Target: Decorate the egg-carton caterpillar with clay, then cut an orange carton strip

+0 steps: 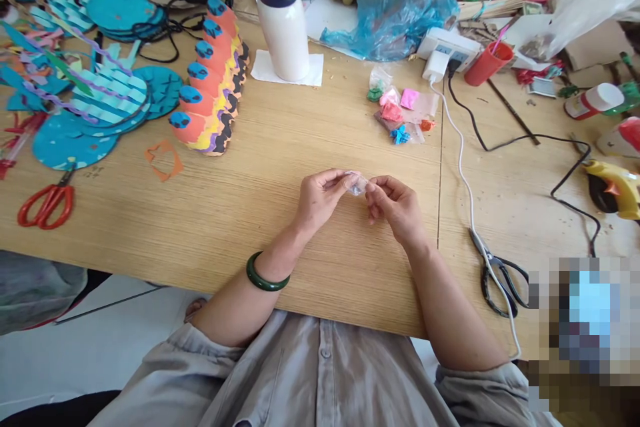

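Note:
Between my hands, over the middle of the wooden table (280,213), is a small clear plastic bag (357,184). My left hand (323,199) pinches its left side with thumb and fingers. On the other side, my right hand (397,207) grips the bag's edge between thumb and forefinger. What the bag contains, if anything, is too small to make out. Just beyond my hands lie small lumps of coloured clay-like material on bits of plastic: a pink lump (410,99), a red lump (391,111) and a blue lump (399,135).
An orange painted egg-carton strip (200,93) and red-handled scissors (50,203) lie to the left. A white bottle (285,27) stands behind. To the right are a power strip (450,47), a white cable (465,180), black-handled scissors (500,280) and a yellow glue gun (617,187).

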Demonstrator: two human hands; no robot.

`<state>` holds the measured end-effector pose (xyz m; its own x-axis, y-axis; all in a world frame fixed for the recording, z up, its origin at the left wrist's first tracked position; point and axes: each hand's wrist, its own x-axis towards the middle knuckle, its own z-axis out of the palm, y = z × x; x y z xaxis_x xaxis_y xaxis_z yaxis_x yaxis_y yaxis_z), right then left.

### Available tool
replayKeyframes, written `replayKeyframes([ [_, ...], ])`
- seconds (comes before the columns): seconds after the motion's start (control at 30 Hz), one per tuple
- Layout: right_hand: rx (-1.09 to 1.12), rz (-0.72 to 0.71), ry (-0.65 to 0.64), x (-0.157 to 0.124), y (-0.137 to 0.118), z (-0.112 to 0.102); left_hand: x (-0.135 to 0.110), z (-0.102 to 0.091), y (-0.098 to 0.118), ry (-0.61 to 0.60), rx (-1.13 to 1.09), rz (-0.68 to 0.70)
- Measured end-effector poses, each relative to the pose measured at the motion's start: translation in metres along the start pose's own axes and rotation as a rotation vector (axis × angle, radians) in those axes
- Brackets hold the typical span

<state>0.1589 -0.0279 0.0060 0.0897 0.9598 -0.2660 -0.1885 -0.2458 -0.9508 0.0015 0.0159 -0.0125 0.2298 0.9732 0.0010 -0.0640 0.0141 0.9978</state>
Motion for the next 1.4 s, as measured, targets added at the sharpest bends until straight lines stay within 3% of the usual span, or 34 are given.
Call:
replayKeyframes([
  [0.23,-0.098,-0.099,0.025,0.002,0.004,-0.002,0.001,0.0,0.0,-0.095,-0.078,-0.063],
  [0.47,-0.171,-0.175,0.005,0.001,0.006,-0.003,-0.001,-0.001,0.001,-0.094,0.009,-0.053],
  [0.6,-0.127,-0.11,-0.035,-0.001,0.001,-0.005,-0.003,0.0,0.005,-0.107,0.022,-0.022],
  [0.73,-0.074,-0.006,-0.08,-0.001,-0.003,-0.004,-0.005,-0.001,0.011,-0.047,0.189,0.068],
  [0.87,-0.047,0.009,-0.102,-0.002,-0.004,-0.003,-0.004,0.0,0.01,0.022,0.116,0.02],
  [1.0,-0.051,0.035,-0.093,-0.003,-0.004,-0.005,-0.002,0.0,0.003,-0.067,0.048,-0.06],
  [1.17,-0.022,0.071,-0.06,-0.001,-0.001,-0.005,-0.001,-0.003,0.0,-0.064,0.177,-0.032],
  [1.3,-0.049,0.071,-0.046,0.0,0.001,-0.006,-0.002,-0.001,0.002,-0.167,0.149,-0.056],
  [1.4,-0.071,0.117,-0.072,0.0,0.0,-0.008,-0.004,0.0,0.004,-0.136,0.265,-0.01],
])
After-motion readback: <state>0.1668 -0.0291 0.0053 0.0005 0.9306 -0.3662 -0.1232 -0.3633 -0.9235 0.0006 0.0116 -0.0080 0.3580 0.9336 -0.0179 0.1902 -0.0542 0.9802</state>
